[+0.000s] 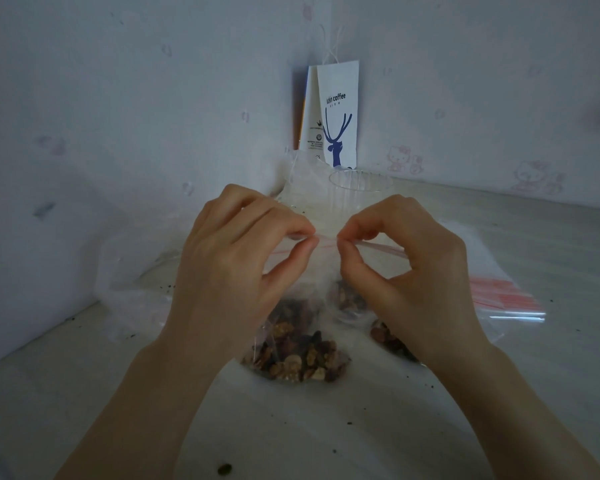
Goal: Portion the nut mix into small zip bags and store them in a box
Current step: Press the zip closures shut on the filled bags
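Red zip strip (327, 239) pinched by fingers (303, 250) of left hand (236, 268) and right hand (409, 271); press outward along it, bag (302, 355) upright.

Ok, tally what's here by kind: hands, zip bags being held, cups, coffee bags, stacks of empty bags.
Hands: 2, left hand, right hand
Held zip bag: 1
Cup: 1
Coffee bag: 1
Stack of empty bags: 1
Total: 6
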